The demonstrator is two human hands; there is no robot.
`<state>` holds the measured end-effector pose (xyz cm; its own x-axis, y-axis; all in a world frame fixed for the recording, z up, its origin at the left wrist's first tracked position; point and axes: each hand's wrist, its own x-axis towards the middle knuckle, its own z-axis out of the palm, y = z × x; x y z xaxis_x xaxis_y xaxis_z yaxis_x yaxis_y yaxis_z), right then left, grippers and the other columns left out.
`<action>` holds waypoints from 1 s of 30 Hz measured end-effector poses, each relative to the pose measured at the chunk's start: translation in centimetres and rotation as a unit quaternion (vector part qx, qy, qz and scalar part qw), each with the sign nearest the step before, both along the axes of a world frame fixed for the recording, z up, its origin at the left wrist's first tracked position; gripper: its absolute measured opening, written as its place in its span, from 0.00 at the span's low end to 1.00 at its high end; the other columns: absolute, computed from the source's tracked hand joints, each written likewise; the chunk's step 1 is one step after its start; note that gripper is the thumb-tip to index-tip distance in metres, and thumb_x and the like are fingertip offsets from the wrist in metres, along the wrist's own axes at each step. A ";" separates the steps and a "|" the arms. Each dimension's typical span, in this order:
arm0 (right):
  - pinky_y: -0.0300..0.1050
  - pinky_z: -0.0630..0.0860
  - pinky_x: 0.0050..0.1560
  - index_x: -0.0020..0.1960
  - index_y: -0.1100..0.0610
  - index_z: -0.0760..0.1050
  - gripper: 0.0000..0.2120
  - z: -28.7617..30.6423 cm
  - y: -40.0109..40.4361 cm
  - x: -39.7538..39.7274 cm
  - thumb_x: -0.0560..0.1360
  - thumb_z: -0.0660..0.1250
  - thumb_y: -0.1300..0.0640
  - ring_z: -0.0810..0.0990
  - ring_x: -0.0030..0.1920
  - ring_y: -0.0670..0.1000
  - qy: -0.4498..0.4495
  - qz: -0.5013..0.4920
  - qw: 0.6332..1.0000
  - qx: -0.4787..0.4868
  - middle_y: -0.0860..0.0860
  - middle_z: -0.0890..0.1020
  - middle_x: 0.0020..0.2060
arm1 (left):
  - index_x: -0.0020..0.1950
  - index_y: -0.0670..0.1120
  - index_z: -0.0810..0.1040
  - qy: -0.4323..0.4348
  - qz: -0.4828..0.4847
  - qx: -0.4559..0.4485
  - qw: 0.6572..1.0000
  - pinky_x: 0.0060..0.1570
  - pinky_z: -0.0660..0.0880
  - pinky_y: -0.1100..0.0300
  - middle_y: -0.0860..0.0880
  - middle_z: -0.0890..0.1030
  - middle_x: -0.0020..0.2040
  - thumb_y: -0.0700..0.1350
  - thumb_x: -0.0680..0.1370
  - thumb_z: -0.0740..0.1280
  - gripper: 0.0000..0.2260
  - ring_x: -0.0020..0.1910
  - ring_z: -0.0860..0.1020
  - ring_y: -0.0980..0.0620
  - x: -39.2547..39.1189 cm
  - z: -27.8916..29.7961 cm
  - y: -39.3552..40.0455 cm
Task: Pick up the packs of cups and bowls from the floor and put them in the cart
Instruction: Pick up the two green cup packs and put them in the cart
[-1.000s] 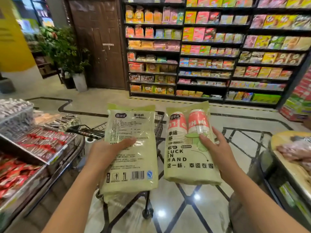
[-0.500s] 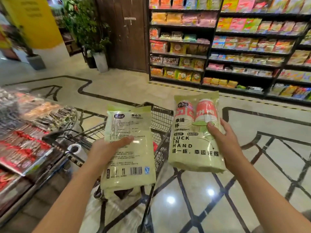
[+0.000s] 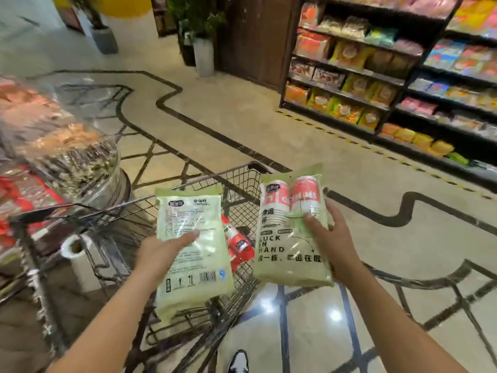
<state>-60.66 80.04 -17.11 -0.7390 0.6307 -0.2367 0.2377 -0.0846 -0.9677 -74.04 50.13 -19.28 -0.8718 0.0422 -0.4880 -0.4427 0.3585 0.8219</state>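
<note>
My left hand point(image 3: 161, 254) grips a pale green pack of cups point(image 3: 193, 275), its printed back and barcode facing me, held over the black wire cart point(image 3: 239, 181). My right hand point(image 3: 333, 243) holds a second green pack of cups point(image 3: 290, 232), showing two stacks of red and white cups and the words LUCK IN HAND, just over the cart's right rim. A red pack point(image 3: 239, 243) lies inside the cart between the two held packs.
A white paper roll point(image 3: 78, 262) sits at the cart's left side. A display counter with packaged food point(image 3: 40, 162) stands on the left. Stocked snack shelves point(image 3: 376, 76) fill the upper right. Potted plants point(image 3: 201, 41) stand by a wooden door. My shoe point(image 3: 239, 362) shows on the tiled floor.
The view has tilted down and swung left, so the cart now shows under the packs. Both hands have lowered the packs toward the cart while keeping their grip.
</note>
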 end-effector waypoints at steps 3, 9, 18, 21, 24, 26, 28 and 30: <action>0.51 0.85 0.40 0.72 0.46 0.68 0.25 -2.0 2.2 -4.0 0.78 0.73 0.52 0.89 0.45 0.55 -0.016 0.030 0.999 -0.027 0.57 0.84 0.56 | 0.76 0.38 0.70 -0.020 0.063 -0.046 0.997 0.70 0.72 0.41 0.39 0.76 0.73 0.75 0.45 0.78 0.68 0.70 0.75 0.36 -1.9 -2.3 0.5; 0.62 0.85 0.49 0.79 0.47 0.62 0.34 -8.8 4.3 -12.9 0.78 0.73 0.50 0.88 0.49 0.58 -0.088 0.162 0.982 -0.043 0.57 0.82 0.61 | 0.72 0.35 0.73 -0.059 0.146 -0.133 0.979 0.64 0.76 0.45 0.37 0.79 0.69 0.70 0.61 0.80 0.53 0.66 0.78 0.35 -4.0 -7.1 3.2; 0.46 0.82 0.43 0.82 0.46 0.57 0.38 -19.4 4.8 -21.8 0.78 0.73 0.51 0.82 0.49 0.49 -0.176 0.337 0.924 -0.045 0.53 0.77 0.64 | 0.59 0.46 0.84 -0.128 0.299 -0.179 0.929 0.51 0.82 0.50 0.44 0.86 0.50 0.77 0.57 0.75 0.44 0.49 0.84 0.41 -4.8 -16.7 5.7; 0.42 0.81 0.34 0.82 0.46 0.56 0.38 -22.3 5.4 -23.9 0.79 0.73 0.55 0.85 0.45 0.52 -0.217 0.356 0.908 -0.052 0.56 0.80 0.60 | 0.61 0.41 0.81 -0.151 0.308 -0.189 0.920 0.54 0.81 0.47 0.40 0.85 0.53 0.75 0.62 0.74 0.43 0.52 0.83 0.38 -5.4 -19.8 6.8; 0.54 0.85 0.46 0.82 0.44 0.53 0.42 -25.5 5.7 -25.3 0.77 0.75 0.51 0.86 0.51 0.58 -0.254 0.369 0.892 -0.057 0.58 0.80 0.63 | 0.64 0.45 0.79 -0.187 0.304 -0.210 0.910 0.58 0.80 0.46 0.43 0.85 0.57 0.81 0.57 0.70 0.50 0.56 0.83 0.38 -6.0 -23.3 7.7; 0.66 0.81 0.60 0.80 0.36 0.50 0.50 -27.4 5.8 -25.9 0.70 0.79 0.40 0.83 0.61 0.62 -0.278 0.390 0.877 -0.043 0.59 0.75 0.72 | 0.65 0.47 0.79 -0.205 0.303 -0.197 0.910 0.56 0.80 0.49 0.47 0.85 0.57 0.82 0.54 0.70 0.52 0.54 0.84 0.41 -6.2 -25.9 7.9; 0.73 0.74 0.66 0.75 0.27 0.49 0.57 -30.3 6.0 -26.2 0.57 0.80 0.28 0.77 0.69 0.64 -0.311 0.410 0.857 -0.022 0.58 0.68 0.78 | 0.62 0.50 0.81 -0.215 0.299 -0.177 0.913 0.52 0.83 0.48 0.50 0.86 0.52 0.84 0.49 0.69 0.53 0.48 0.86 0.45 -5.9 -28.1 7.9; 0.74 0.71 0.68 0.73 0.25 0.48 0.60 -33.5 6.2 -26.1 0.51 0.79 0.24 0.73 0.73 0.64 -0.331 0.417 0.846 -0.027 0.57 0.64 0.81 | 0.62 0.51 0.80 -0.225 0.295 -0.159 0.915 0.52 0.84 0.47 0.51 0.86 0.51 0.82 0.51 0.70 0.50 0.48 0.85 0.47 -5.3 -30.2 7.8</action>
<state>-86.71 86.24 -50.60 -0.6155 -0.0694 -0.7851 0.7249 0.3411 -0.5985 -79.38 57.92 -49.46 -0.4046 -0.5774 -0.7092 -0.9045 0.1382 0.4035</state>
